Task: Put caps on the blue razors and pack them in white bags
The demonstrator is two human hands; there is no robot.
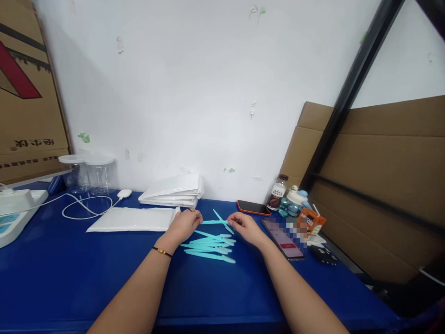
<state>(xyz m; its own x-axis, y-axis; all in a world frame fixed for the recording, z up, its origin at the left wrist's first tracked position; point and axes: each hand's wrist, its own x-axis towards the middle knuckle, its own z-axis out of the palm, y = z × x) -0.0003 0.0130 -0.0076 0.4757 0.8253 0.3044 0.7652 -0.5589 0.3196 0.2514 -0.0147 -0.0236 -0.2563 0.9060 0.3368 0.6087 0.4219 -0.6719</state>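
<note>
Several slim turquoise eyebrow razors (208,243) lie in a loose row on the blue table, their wider ends towards the right. Just beyond that row, my left hand (187,221) is closed around the thin left end of one turquoise eyebrow razor (212,222). My right hand (243,226) pinches the same razor near its right end. A second turquoise razor (218,215) crosses it at a slant, close to my right fingertips; whether those fingers touch it I cannot tell. Beside my left hand lies a white padded envelope (132,220).
A stack of white padded envelopes (170,192) stands against the wall. Clear plastic jars (100,175), a white cable (79,199) and a power strip (21,213) are at left. Phones (283,239), a brown bottle (277,194) and an orange drink carton (310,222) are at right.
</note>
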